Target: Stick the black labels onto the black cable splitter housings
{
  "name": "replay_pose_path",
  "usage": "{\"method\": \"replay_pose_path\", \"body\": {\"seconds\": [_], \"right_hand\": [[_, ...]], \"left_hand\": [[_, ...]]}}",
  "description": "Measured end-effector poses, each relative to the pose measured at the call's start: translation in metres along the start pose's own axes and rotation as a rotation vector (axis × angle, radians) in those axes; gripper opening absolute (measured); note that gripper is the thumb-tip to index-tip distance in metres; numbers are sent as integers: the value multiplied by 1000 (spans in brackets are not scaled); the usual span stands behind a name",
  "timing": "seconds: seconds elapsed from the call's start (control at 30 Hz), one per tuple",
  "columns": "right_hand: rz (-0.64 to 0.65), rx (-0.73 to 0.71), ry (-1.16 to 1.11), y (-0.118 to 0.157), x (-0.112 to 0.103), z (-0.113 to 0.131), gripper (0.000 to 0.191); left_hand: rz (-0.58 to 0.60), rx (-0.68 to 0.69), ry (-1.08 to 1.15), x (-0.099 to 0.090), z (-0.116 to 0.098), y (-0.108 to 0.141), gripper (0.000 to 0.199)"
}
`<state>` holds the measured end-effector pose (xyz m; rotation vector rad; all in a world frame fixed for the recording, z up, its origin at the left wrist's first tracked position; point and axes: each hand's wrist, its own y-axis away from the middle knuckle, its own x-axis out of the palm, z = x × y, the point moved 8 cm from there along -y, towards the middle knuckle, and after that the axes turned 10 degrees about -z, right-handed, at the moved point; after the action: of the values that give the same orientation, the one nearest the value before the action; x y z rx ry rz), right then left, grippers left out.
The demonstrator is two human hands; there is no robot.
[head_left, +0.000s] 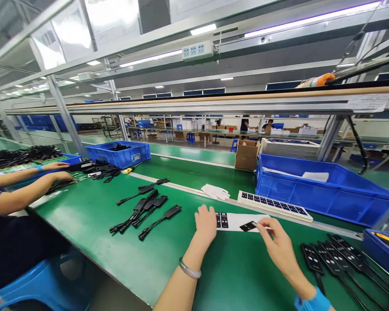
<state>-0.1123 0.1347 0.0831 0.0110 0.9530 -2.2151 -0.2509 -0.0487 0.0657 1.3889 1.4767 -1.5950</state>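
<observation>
A white backing sheet (235, 221) with a couple of black labels (224, 220) at its left part lies on the green worktable. My left hand (206, 223) rests on the sheet's left end, fingers laid down over it and holding nothing. Between the thumb and forefinger of my right hand (275, 237) is a single black label (248, 226), tilted above the sheet. To the left lie several black cabled modules (151, 203). At the right, several black modules with labelled faces (335, 255) have their cables towards me.
Behind the sheet are a white glove (215, 191), a strip of labels (274, 205) and a large blue bin (317, 181). A smaller blue bin (118, 154) stands further left. A co-worker's arms (29, 188) reach over parts at the left. A cardboard box (246, 155) stands behind.
</observation>
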Motion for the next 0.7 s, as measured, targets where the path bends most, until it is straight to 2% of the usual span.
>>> {"method": "replay_pose_path", "body": {"seconds": [0.07,0.13,0.2,0.23,0.27,0.33,0.43,0.53,0.6,0.7], "right_hand": [[-51,18,-8,13,-21,-5,24],[-73,44,13,24,-32,-16,26],[-71,96,6,33,-35,-29,29],[-70,134,-19,37,-35,-34,31],[-69,176,-57,39,-34,-38,32],[-84,258,-147,40,-33,-43,33],[-104,324,-242,39,-33,-44,34],[-123,352,-295,37,-35,-43,34],[-135,369,-320,37,-36,-43,33],[-136,396,-340,37,-36,-43,31]], "left_hand": [[-94,-206,-31,-11,46,-13,47],[-138,-400,-37,-17,88,-16,50],[-151,-500,-3,-18,111,-15,49],[-157,-510,26,-19,114,-15,46],[-164,-494,63,-20,110,-14,43],[-175,-412,163,-23,87,-14,36],[-144,-230,393,-24,32,-10,27],[-36,-69,678,-18,-22,4,16],[75,-10,855,-9,-49,17,26],[240,-15,1055,8,-73,35,50]]}}
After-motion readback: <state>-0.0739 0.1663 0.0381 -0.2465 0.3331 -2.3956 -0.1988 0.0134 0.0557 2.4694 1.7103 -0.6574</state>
